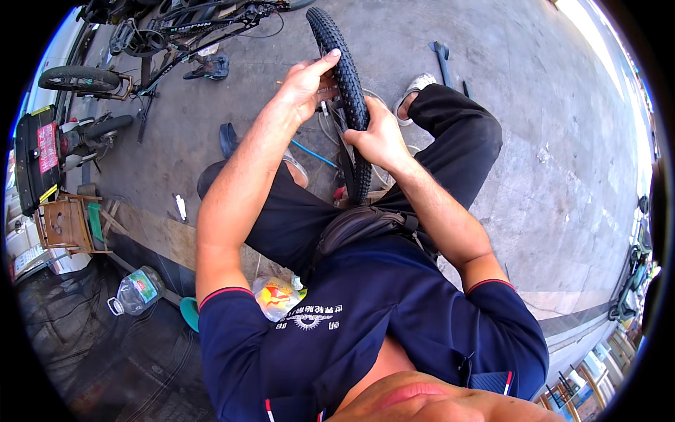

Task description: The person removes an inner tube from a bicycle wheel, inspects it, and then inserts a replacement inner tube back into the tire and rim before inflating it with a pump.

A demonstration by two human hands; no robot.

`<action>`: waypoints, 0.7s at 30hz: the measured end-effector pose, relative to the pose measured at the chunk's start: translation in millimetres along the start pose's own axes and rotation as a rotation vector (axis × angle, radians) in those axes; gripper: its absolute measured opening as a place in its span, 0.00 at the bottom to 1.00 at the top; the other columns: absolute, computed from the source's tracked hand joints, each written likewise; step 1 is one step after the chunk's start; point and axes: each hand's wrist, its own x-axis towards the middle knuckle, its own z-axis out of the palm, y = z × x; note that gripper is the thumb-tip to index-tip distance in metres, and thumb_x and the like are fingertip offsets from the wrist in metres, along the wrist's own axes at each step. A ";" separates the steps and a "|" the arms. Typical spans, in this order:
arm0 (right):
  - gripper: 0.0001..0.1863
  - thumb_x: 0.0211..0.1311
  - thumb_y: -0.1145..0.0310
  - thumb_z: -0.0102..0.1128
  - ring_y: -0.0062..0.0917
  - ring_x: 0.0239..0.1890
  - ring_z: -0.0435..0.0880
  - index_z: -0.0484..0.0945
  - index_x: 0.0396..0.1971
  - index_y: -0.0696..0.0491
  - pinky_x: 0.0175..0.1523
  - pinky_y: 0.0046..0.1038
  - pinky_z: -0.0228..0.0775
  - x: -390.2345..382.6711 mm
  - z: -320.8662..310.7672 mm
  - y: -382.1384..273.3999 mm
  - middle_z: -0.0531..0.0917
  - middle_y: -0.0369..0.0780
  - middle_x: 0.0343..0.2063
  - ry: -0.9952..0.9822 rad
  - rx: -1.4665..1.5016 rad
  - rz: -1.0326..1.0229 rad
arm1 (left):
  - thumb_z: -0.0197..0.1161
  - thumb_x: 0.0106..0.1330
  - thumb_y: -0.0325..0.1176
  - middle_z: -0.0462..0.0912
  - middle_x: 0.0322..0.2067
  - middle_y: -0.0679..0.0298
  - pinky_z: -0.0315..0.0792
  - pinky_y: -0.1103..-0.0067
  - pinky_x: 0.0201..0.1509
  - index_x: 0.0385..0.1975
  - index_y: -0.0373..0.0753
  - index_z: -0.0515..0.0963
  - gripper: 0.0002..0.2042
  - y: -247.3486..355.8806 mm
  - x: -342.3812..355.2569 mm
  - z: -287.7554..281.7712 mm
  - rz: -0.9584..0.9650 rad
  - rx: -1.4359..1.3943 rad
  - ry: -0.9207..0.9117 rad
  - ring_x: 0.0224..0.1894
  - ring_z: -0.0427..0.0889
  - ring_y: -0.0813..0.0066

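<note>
1. Floor (562, 176): grey, worn paving, spreading around the seated person on all visible sides.
2. Bike (204, 28): dark frame, at upper left, well apart from the hands.
3. Tyre (349, 77): black, with a knobbed tread; seen nearly edge-on, between the person's knees, its upper end leaning slightly to the left and its lower end just in front of the waist.
4. Waist bag (362, 226): dark, worn at the front of the body, just beside the lower end of the tyre.
5. Bottle (139, 290): clear, with a green label; lying on its side at lower left, well apart from the hands.
6. Left hand (304, 86): partly closed on the left side of the tyre near its top; the thumb lies straight against the tread, while the fingers curl behind and are partly hidden.
7. Right hand (380, 135): clamped on the right side of the tyre, lower than the left; the thumb crosses the tread, and the fingers lie along the far side, partly hidden. The two hands are apart, with the tyre between them.
8. White object (181, 206): on the floor to the left; too small to identify.
</note>
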 end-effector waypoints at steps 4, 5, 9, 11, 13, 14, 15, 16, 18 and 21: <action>0.34 0.43 0.72 0.70 0.36 0.45 0.84 0.77 0.56 0.67 0.52 0.33 0.76 31.5 -9.7 31.6 0.81 0.48 0.44 0.107 0.171 0.037 | 0.66 0.73 0.45 0.84 0.44 0.62 0.75 0.65 0.61 0.47 0.39 0.80 0.16 -3.4 23.1 5.1 0.097 -0.162 -0.032 0.51 0.82 0.66; 0.34 0.45 0.76 0.68 0.28 0.38 0.85 0.76 0.58 0.67 0.43 0.29 0.79 39.8 -19.8 19.9 0.84 0.46 0.43 0.045 0.364 0.182 | 0.65 0.74 0.44 0.84 0.44 0.61 0.76 0.65 0.62 0.47 0.38 0.80 0.15 -6.6 26.9 0.6 0.130 -0.218 -0.038 0.52 0.82 0.65; 0.33 0.48 0.80 0.64 0.25 0.35 0.85 0.75 0.60 0.67 0.40 0.25 0.79 59.8 -43.5 -2.3 0.86 0.43 0.40 0.043 0.381 0.052 | 0.67 0.72 0.35 0.81 0.46 0.58 0.82 0.67 0.57 0.52 0.33 0.73 0.16 -25.5 26.1 3.7 0.216 -0.074 0.011 0.48 0.85 0.64; 0.33 0.51 0.81 0.62 0.23 0.37 0.85 0.75 0.63 0.63 0.43 0.24 0.80 70.2 -44.1 3.5 0.85 0.44 0.42 0.039 0.257 -0.001 | 0.73 0.66 0.30 0.81 0.47 0.55 0.84 0.76 0.46 0.61 0.30 0.66 0.28 -42.4 33.5 4.7 0.279 -0.009 0.023 0.44 0.85 0.71; 0.33 0.50 0.77 0.64 0.24 0.36 0.86 0.76 0.62 0.61 0.43 0.26 0.80 73.4 -43.3 6.7 0.87 0.46 0.39 0.048 0.145 -0.038 | 0.74 0.65 0.30 0.82 0.46 0.56 0.82 0.77 0.45 0.66 0.30 0.61 0.34 -57.3 31.4 4.8 0.336 0.057 0.018 0.44 0.85 0.73; 0.33 0.51 0.73 0.66 0.31 0.38 0.89 0.76 0.62 0.59 0.46 0.30 0.81 74.9 -43.2 7.1 0.88 0.50 0.41 0.048 0.090 -0.052 | 0.72 0.66 0.29 0.84 0.46 0.55 0.80 0.78 0.44 0.69 0.30 0.57 0.37 -61.2 29.6 5.5 0.337 0.029 0.006 0.44 0.84 0.75; 0.33 0.51 0.71 0.66 0.35 0.39 0.90 0.76 0.62 0.59 0.46 0.32 0.81 76.0 -42.9 6.1 0.88 0.51 0.40 0.072 -0.064 -0.132 | 0.72 0.66 0.28 0.84 0.46 0.55 0.80 0.78 0.44 0.70 0.29 0.56 0.37 -61.3 32.9 6.6 0.364 0.015 -0.021 0.44 0.84 0.75; 0.33 0.52 0.70 0.66 0.38 0.40 0.90 0.77 0.62 0.58 0.47 0.34 0.82 74.2 -40.8 -1.3 0.88 0.52 0.40 0.090 -0.216 -0.209 | 0.71 0.66 0.27 0.85 0.46 0.55 0.80 0.79 0.44 0.70 0.29 0.55 0.37 -60.5 34.2 7.4 0.388 0.001 -0.045 0.44 0.84 0.75; 0.31 0.52 0.66 0.67 0.48 0.44 0.88 0.79 0.60 0.57 0.51 0.41 0.81 69.7 -31.2 -17.1 0.87 0.55 0.40 0.158 -0.466 -0.389 | 0.67 0.67 0.23 0.86 0.46 0.53 0.79 0.79 0.46 0.71 0.29 0.54 0.36 -61.9 38.4 2.9 0.400 0.003 -0.066 0.44 0.85 0.75; 0.30 0.53 0.66 0.67 0.46 0.40 0.89 0.80 0.59 0.56 0.49 0.38 0.81 78.9 -30.7 -12.1 0.87 0.55 0.37 0.175 -0.395 -0.325 | 0.63 0.68 0.21 0.85 0.48 0.54 0.82 0.75 0.51 0.68 0.29 0.59 0.29 -61.0 37.8 2.4 0.403 -0.053 -0.065 0.47 0.86 0.69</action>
